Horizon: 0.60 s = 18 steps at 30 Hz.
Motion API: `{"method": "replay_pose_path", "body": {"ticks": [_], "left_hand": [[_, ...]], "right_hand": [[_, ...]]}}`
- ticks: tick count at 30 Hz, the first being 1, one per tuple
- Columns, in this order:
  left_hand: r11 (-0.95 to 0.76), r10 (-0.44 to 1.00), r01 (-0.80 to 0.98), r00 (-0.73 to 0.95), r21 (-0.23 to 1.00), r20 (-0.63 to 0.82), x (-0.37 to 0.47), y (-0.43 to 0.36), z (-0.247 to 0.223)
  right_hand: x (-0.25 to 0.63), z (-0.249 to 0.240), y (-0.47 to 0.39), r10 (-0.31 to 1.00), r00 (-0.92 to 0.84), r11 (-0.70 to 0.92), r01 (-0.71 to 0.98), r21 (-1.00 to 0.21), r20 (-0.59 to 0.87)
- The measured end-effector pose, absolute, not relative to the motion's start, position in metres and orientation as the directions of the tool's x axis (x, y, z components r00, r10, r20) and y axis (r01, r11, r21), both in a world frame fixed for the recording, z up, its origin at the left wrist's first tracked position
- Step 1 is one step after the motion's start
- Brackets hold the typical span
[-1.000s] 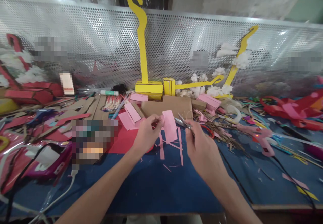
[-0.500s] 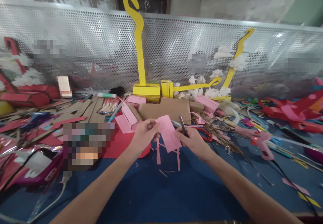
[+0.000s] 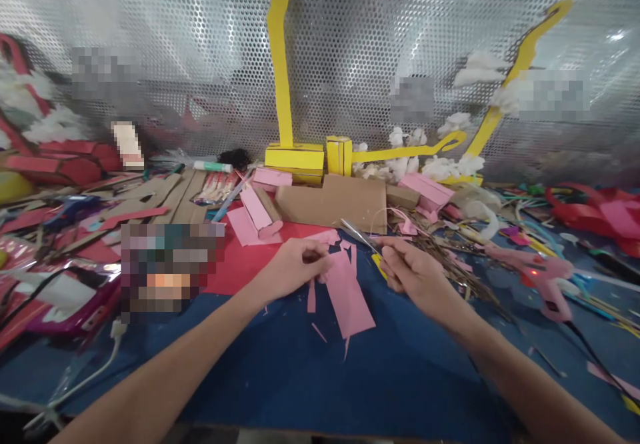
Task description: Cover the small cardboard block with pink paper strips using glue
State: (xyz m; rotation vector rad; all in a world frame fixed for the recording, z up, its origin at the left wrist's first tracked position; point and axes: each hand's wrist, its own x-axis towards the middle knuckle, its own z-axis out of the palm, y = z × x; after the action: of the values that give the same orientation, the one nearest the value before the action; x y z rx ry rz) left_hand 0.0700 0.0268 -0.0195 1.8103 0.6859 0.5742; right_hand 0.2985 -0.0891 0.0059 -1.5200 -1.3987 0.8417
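Observation:
My left hand (image 3: 303, 265) pinches the top left corner of a pink paper piece (image 3: 350, 301), which slants down over the blue table. My right hand (image 3: 415, 271) is closed on scissors (image 3: 361, 234), their silver blades pointing up and left; the handles are mostly hidden by my fingers. A bit of yellow shows just under that hand. Narrow pink paper scraps (image 3: 311, 296) lie beside and behind the held piece. Behind my left hand, a pink paper-covered box (image 3: 259, 212) rests near a red sheet (image 3: 235, 267).
Yellow cardboard shapes (image 3: 294, 157) stand before a perforated metal panel (image 3: 200, 64). Brown cardboard (image 3: 330, 204) lies in front of them. To the right are a pink glue gun (image 3: 543, 277) with a lit spot and thin twigs. Cardboard strips and a white cable (image 3: 116, 344) are at left.
The dark pen has left my right hand, which now grips the scissors farther right. My left hand has brought the pink paper lower. The view has tilted down.

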Motion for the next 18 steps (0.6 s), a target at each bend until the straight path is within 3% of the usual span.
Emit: {"method": "replay_pose_path", "body": {"ticks": [5, 8, 13, 18], "left_hand": [[-0.558, 0.71, 0.414, 0.687, 0.719, 0.155, 0.066, 0.025, -0.009], [-0.653, 0.696, 0.464, 0.679, 0.599, 0.233, 0.063, 0.027, -0.005], [-0.756, 0.602, 0.423, 0.75, 0.5, 0.276, 0.061, 0.034, -0.017], [-0.774, 0.554, 0.382, 0.794, 0.505, 0.249, 0.059, 0.039, -0.029]], "right_hand": [[0.298, -0.002, -0.083, 0.994, 0.088, 0.014, 0.45, -0.893, 0.06], [0.296, 0.001, -0.088, 0.998, 0.044, 0.02, 0.538, -0.842, 0.052], [0.288, 0.008, -0.113, 0.998, -0.059, 0.063, 0.777, -0.627, 0.028], [0.264, -0.01, -0.149, 0.988, -0.071, 0.123, 0.902, -0.415, 0.138]]}}
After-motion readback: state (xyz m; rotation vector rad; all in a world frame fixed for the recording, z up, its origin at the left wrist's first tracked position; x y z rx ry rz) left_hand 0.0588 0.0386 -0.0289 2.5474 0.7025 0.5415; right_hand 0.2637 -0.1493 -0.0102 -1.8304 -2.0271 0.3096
